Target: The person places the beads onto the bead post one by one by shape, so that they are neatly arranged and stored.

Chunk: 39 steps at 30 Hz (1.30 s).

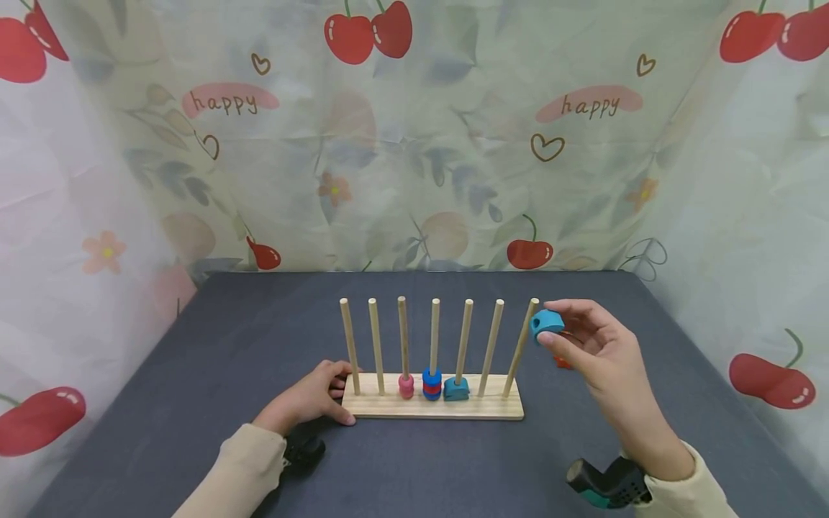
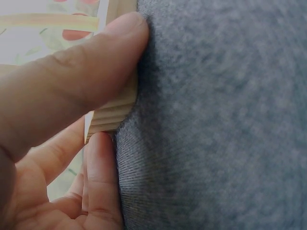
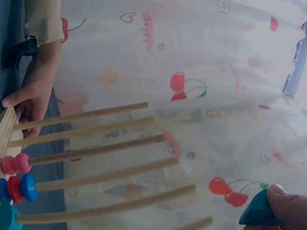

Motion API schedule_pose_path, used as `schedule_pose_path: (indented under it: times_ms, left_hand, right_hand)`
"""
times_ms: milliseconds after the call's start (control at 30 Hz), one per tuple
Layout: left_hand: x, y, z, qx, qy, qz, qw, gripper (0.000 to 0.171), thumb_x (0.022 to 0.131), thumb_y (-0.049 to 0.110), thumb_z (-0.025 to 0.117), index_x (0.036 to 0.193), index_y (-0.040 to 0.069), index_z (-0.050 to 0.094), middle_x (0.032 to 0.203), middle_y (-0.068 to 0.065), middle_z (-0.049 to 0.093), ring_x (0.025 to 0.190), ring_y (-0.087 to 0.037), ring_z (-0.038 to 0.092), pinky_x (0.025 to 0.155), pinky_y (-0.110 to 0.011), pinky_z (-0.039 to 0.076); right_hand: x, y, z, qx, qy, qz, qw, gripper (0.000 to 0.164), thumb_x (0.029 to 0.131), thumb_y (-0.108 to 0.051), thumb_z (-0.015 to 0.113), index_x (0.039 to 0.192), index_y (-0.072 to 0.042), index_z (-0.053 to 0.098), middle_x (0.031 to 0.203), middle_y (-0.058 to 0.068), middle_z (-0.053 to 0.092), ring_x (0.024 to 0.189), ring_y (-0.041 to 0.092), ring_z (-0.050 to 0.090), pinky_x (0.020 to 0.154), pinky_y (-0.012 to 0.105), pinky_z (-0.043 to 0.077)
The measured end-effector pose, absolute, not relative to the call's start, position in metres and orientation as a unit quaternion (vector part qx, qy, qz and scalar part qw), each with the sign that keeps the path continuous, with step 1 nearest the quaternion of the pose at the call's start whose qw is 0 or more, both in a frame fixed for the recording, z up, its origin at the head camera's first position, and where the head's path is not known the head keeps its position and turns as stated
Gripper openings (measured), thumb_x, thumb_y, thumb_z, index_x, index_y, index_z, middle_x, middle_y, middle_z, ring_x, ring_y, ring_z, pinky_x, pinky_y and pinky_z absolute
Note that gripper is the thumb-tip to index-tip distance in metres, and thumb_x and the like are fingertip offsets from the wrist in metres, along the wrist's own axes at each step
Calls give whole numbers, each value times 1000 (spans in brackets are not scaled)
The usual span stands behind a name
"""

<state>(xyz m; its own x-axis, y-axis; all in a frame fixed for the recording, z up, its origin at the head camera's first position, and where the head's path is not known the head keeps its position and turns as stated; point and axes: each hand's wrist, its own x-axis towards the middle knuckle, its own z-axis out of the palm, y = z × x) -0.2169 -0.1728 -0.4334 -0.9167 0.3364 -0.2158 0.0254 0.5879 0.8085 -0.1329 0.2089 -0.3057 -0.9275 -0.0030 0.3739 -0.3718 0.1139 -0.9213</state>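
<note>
A wooden peg board (image 1: pixel 479 409) with a row of upright pegs stands on the dark cloth. My left hand (image 1: pixel 314 397) grips its left end, thumb along the front edge and fingers at the end face. My right hand (image 1: pixel 599 352) pinches a blue block (image 1: pixel 547 323) with a hole through it, close beside the top of the rightmost peg (image 1: pixel 521 348). Pink beads (image 1: pixel 406 387) sit on the third peg from the left. On the middle peg is a blue-red-blue stack of beads (image 1: pixel 432 385), and a similar blue block (image 1: pixel 456 390) sits on the peg right of it.
Partly hidden behind my right hand is an orange-red piece (image 1: pixel 563 362) near the board's right end. A cherry-patterned curtain (image 1: pixel 401 144) surrounds the dark tabletop (image 1: pixel 414 467) at the back and sides.
</note>
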Motion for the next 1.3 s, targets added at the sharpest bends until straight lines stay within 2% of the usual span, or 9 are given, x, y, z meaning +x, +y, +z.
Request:
schedule_pose_path:
  times_ms: [100,233,267,333,467,600,867,1100,1300]
  left_hand:
    - [-218,-173,-435,104,875,439,174,75,60,3,90,127,8,57,119,-15,42,112,-29,49,95,-42,50]
    - [-219,-172,-436,98,877,439,170,75,59,3,91,126,10,58,117,-13,43,111,-28,50,95,-42,50]
    - [-219,-172,-437,97,877,439,169,75,59,3,91,126,10,58,117,-13,43,111,-28,50,95,-41,50]
    - [-219,-173,-437,99,877,439,169,75,59,3,91,126,10,58,118,-13,43,112,-28,50,95,-42,50]
    - [-218,-173,-436,103,877,437,173,76,60,3,91,127,8,57,119,-15,42,112,-29,49,95,-42,49]
    - [-217,-172,-433,102,876,438,176,76,60,3,90,128,8,57,120,-15,42,113,-29,49,96,-42,49]
    - [-217,-172,-432,106,877,434,176,73,61,3,90,126,7,57,118,-15,42,111,-29,50,96,-43,49]
    - [-218,-172,-434,109,877,433,176,72,61,4,90,125,6,57,117,-15,42,110,-28,49,96,-42,49]
    - [-218,-172,-433,109,877,432,177,73,61,3,90,125,7,57,117,-15,42,110,-28,49,96,-43,49]
  right_hand:
    - [-133,201,-299,145,-723,659,148,36,88,1,67,123,0,57,113,-1,65,97,8,64,77,17,54]
    - [-136,191,-293,155,-728,649,156,37,88,1,67,124,1,56,112,0,64,91,7,62,58,14,47]
    - [-137,189,-291,157,-731,645,156,37,88,1,67,124,0,57,113,2,63,91,7,62,58,14,47]
    - [-139,185,-290,162,-737,638,156,37,88,0,67,124,0,58,114,4,62,92,7,62,60,14,48]
    - [-144,177,-290,184,-733,637,156,34,88,1,67,121,-3,60,121,9,58,103,10,62,84,20,54]
    - [-151,170,-292,208,-726,633,169,34,88,3,66,121,-4,60,119,6,59,103,9,62,85,20,54]
    - [-162,160,-299,252,-716,617,207,35,89,8,62,122,7,54,119,1,60,107,10,61,88,18,52]
    - [-170,153,-309,247,-736,594,214,36,88,6,64,123,4,55,123,-5,57,118,6,56,96,18,47]
    - [-178,149,-316,239,-742,592,204,35,89,3,64,123,3,55,121,1,56,107,7,58,91,16,49]
